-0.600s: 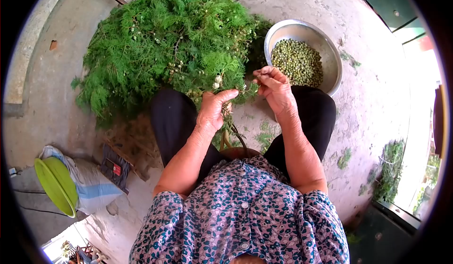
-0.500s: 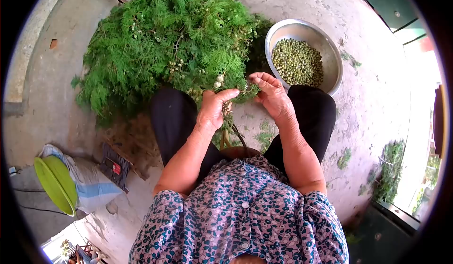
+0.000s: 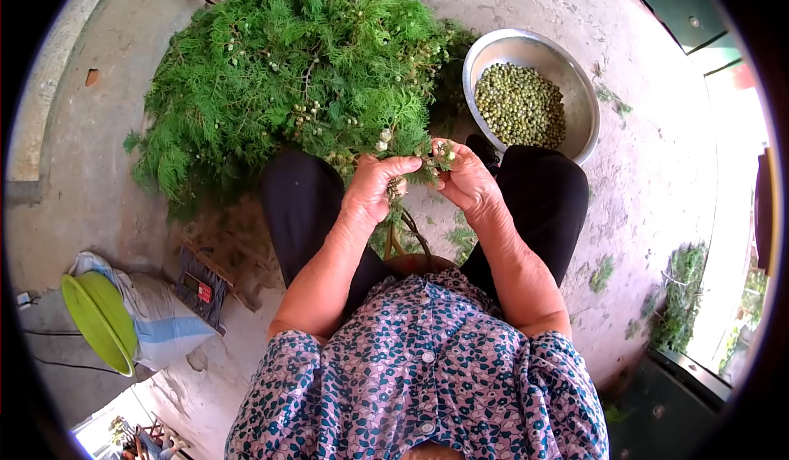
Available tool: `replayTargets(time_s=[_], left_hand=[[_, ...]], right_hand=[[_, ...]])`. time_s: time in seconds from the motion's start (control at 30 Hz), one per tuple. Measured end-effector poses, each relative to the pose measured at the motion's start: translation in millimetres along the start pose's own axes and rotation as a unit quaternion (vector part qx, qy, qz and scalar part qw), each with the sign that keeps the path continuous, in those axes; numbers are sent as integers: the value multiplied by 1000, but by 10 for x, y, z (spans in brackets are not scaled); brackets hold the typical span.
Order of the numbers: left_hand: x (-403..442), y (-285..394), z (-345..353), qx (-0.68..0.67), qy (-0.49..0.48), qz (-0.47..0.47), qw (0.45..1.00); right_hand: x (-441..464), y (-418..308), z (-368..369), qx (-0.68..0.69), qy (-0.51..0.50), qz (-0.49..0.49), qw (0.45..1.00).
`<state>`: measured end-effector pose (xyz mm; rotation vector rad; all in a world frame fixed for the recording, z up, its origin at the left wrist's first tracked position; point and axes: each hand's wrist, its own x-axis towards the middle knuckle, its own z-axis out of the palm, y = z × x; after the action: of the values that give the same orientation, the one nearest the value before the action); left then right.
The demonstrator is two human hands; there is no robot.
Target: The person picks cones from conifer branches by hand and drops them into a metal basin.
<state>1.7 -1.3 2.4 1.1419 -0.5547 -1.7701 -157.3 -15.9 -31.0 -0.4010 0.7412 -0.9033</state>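
Your left hand point(image 3: 371, 187) gripped the sprig point(image 3: 429, 171), your right hand point(image 3: 470, 179) pinched its outer end, just off the branch pile's point(image 3: 271, 90) near edge, below the basin's point(image 3: 585, 107) near-left rim. Looked light, springy; base was the better hold, cones point(image 3: 449, 155) likely detached easily.

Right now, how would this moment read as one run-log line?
left hand: holding conifer sprig | right hand: at same sprig | metal basin: holds green cones | conifer branches: heaped ahead
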Motion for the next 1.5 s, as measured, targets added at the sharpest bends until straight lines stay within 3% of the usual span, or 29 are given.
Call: replayTargets(time_s=[0.03, 0.17, 0.23, 0.47, 0.67, 0.87, 0.97, 1.03, 1.07, 1.17, 1.4, 1.5], left_hand=[[15, -11, -41, -9, -10, -20, 1000], [-8, 46, -32, 5, -9, -38, 999], [-26, 64, -1, 16, -1, -41, 999], [-12, 57, -21, 40, 4, -61, 997], [-27, 57, 30, 11, 9, -55, 998], [76, -55, -90, -11, -15, -50, 999], [20, -10, 50, -21, 1, -3, 1000], [65, -65, -10, -35, -10, -12, 999], [80, -86, -29, -50, -21, -22, 998], [32, -30, 83, -56, 41, -26, 997], [110, -97, -45, -92, 9, -20, 996], [122, -109, -85, -66, 41, -23, 997]], right_hand=[[2, 7, -4, 58, -55, 6, 997], [-27, -20, 39, -2, -34, -6, 999], [-39, 7, 40, 39, -87, -19, 995], [25, 90, 6, -24, -56, -65, 996], [61, 100, -63, -12, -92, -75, 993], [53, 128, 30, -89, -26, -118, 989], [28, 144, 101, -48, -16, -115, 992], [67, 197, 57, 82, 2, -94, 992], [69, 190, -14, 76, -49, -87, 992], [-26, 134, 128, 101, -32, -77, 991], [-42, 122, 107, 86, -74, -80, 990], [9, 172, 43, 50, -88, -105, 989]])
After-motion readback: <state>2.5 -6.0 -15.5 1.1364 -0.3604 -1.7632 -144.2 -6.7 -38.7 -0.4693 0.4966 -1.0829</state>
